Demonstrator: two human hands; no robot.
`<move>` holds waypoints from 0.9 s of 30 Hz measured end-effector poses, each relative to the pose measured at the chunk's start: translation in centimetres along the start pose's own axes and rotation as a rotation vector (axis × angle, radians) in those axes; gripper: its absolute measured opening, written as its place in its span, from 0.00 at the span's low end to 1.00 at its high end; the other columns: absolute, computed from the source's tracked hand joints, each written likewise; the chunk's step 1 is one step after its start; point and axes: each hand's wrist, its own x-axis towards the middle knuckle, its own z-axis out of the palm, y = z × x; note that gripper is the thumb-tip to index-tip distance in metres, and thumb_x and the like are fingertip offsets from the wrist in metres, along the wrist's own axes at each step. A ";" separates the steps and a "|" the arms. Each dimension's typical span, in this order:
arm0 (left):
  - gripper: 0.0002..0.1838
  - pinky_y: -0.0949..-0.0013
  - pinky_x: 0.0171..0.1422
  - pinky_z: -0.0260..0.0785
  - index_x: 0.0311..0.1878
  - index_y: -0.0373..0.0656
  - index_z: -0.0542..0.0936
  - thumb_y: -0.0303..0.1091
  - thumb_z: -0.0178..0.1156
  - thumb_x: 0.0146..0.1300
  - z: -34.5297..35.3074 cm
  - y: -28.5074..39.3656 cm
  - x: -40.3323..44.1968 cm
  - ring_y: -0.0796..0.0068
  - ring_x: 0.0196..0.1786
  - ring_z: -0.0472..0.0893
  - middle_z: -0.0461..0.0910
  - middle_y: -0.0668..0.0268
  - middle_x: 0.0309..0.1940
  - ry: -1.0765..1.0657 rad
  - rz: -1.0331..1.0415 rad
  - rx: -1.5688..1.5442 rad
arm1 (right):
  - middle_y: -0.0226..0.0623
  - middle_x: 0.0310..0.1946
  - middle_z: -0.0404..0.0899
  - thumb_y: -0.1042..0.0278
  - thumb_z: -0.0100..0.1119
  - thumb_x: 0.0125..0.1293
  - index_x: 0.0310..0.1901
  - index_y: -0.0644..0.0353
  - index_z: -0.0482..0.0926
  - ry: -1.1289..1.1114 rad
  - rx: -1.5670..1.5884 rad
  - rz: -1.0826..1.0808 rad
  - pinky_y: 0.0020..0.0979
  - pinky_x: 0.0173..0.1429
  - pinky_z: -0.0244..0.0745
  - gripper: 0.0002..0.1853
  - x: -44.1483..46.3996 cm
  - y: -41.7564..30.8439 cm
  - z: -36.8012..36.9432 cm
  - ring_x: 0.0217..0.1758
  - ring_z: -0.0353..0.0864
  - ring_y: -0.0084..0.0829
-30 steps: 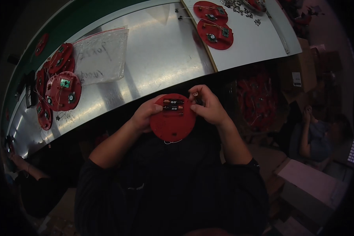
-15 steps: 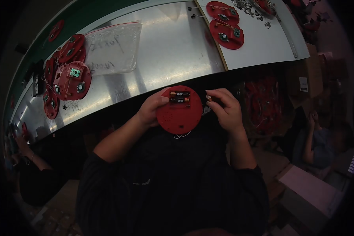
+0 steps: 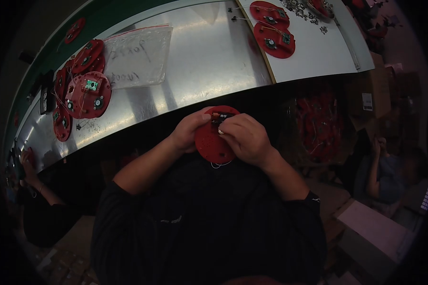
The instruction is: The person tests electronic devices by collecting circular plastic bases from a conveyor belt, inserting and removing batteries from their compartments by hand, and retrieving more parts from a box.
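My left hand (image 3: 189,129) is closed on the left edge of a round red plastic housing (image 3: 208,145), its thumb on the face near the battery slot. Inside the slot, a dark battery with a copper end (image 3: 222,115) shows along the top; fingers hide the rest. My right hand (image 3: 248,139) is over the housing's right side, fingertips pinched on another battery (image 3: 220,131), of which only a bright end shows. A thin white wire loop (image 3: 218,166) hangs below the housing.
Ahead is a metal bench (image 3: 199,57) with wired red discs (image 3: 88,95) and a marked plastic bag (image 3: 140,57). Two more discs (image 3: 273,40) and small metal parts lie on a white board (image 3: 314,57). Co-workers' arms show at left (image 3: 38,183) and right (image 3: 374,166).
My right hand has moved left with the battery, from beside the housing to over its slot. The housing has shifted slightly right and now looks narrower, as if turned.
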 end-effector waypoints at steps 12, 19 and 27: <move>0.22 0.67 0.61 0.65 0.60 0.35 0.65 0.40 0.43 0.69 1.3 0.2 -0.2 0.71 0.55 0.73 0.71 0.58 0.52 0.025 0.001 0.094 | 0.33 0.28 0.74 0.73 0.66 0.48 0.29 0.59 0.78 -0.093 -0.020 0.062 0.31 0.37 0.75 0.07 0.5 -0.4 0.4 0.32 0.76 0.34; 0.23 0.67 0.61 0.65 0.61 0.35 0.63 0.38 0.43 0.68 1.1 0.2 -0.3 0.70 0.55 0.73 0.71 0.57 0.53 0.040 -0.039 0.082 | 0.32 0.28 0.73 0.73 0.68 0.47 0.27 0.58 0.76 -0.182 -0.038 0.084 0.33 0.37 0.71 0.08 1.0 -0.1 0.0 0.31 0.76 0.33; 0.24 0.65 0.63 0.64 0.62 0.35 0.63 0.38 0.44 0.67 0.9 0.3 -0.5 0.69 0.57 0.72 0.70 0.57 0.55 0.042 -0.016 0.107 | 0.34 0.31 0.73 0.68 0.70 0.45 0.31 0.58 0.77 -0.183 -0.009 0.140 0.33 0.40 0.71 0.13 1.1 0.5 -0.1 0.34 0.76 0.34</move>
